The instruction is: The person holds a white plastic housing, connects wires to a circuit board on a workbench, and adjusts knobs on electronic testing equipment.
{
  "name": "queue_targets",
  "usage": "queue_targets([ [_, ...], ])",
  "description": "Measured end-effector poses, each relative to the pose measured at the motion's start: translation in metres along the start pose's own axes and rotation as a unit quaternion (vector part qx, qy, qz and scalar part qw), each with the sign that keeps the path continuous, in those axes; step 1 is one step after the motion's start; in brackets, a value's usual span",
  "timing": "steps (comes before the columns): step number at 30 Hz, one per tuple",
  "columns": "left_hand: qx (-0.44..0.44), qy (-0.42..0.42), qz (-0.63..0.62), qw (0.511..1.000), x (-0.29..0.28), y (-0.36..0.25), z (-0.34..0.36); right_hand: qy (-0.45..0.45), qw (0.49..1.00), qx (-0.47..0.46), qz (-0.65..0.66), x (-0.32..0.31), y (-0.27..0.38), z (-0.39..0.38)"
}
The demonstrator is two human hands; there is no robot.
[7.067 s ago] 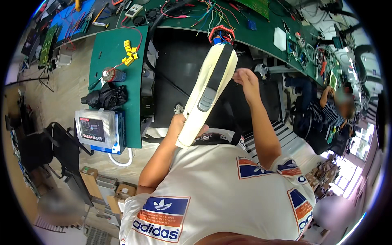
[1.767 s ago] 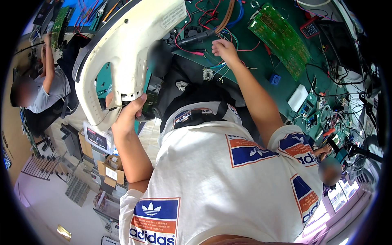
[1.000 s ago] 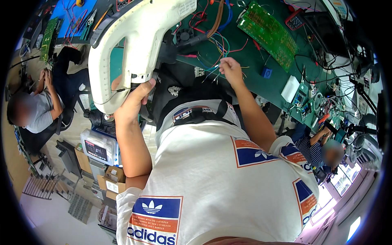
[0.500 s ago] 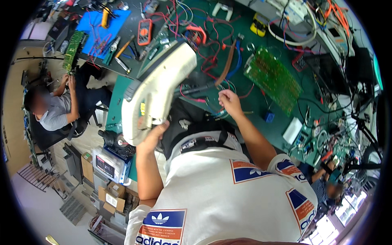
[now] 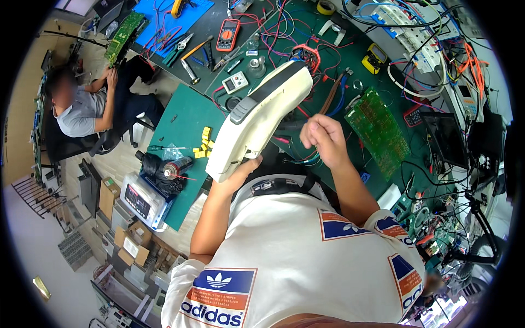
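My left hand point(image 5: 244, 172) grips a cream-white, gun-shaped handheld device point(image 5: 240, 139) with a dark strip and grey button along its top, near its lower end. The device is raised diagonally over the bench, its far end near a red ring-shaped piece point(image 5: 306, 52). To the right of it, my right hand point(image 5: 322, 136) hovers with fingers loosely curled and nothing visible in them, close to loose coloured wires point(image 5: 333, 93) and a large green circuit board point(image 5: 374, 128).
The green bench point(image 5: 178, 104) holds yellow blocks point(image 5: 206, 136), a spray can point(image 5: 178, 167), plastic case point(image 5: 139, 202), meters point(image 5: 227, 35) and tools. Cables and a monitor point(image 5: 443, 139) stand right. A seated co-worker point(image 5: 90, 109) works at left; cardboard boxes point(image 5: 131, 246) lie below.
My left hand has shifted right and tilted the device, showing its top. My right hand has moved right from among the wires. The view has swung, revealing more of the bench.
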State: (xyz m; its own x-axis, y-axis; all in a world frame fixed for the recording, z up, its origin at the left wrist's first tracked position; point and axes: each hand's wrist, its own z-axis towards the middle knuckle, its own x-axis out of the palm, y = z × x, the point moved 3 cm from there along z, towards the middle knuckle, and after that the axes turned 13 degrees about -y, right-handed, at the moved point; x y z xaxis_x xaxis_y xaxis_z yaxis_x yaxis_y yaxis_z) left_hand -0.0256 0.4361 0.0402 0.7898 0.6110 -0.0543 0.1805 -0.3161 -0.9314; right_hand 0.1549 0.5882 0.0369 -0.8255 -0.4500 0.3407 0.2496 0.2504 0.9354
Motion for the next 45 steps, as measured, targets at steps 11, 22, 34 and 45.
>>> queue_targets([
  [11,0.025,0.012,0.022,0.999,0.008,-0.01,-0.006,-0.012,0.997,0.073,-0.012,0.042,-0.008,0.005],
  [22,0.278,-0.048,0.08,0.956,0.031,0.004,0.014,0.011,0.939,0.215,0.27,0.089,0.035,-0.009],
  [34,0.293,-0.018,0.287,0.912,0.047,0.014,0.02,-0.026,0.848,0.383,0.365,0.109,0.024,0.018],
  [45,0.241,-0.005,0.312,0.919,0.042,0.015,0.022,-0.025,0.862,0.359,0.356,0.116,0.02,0.019],
])
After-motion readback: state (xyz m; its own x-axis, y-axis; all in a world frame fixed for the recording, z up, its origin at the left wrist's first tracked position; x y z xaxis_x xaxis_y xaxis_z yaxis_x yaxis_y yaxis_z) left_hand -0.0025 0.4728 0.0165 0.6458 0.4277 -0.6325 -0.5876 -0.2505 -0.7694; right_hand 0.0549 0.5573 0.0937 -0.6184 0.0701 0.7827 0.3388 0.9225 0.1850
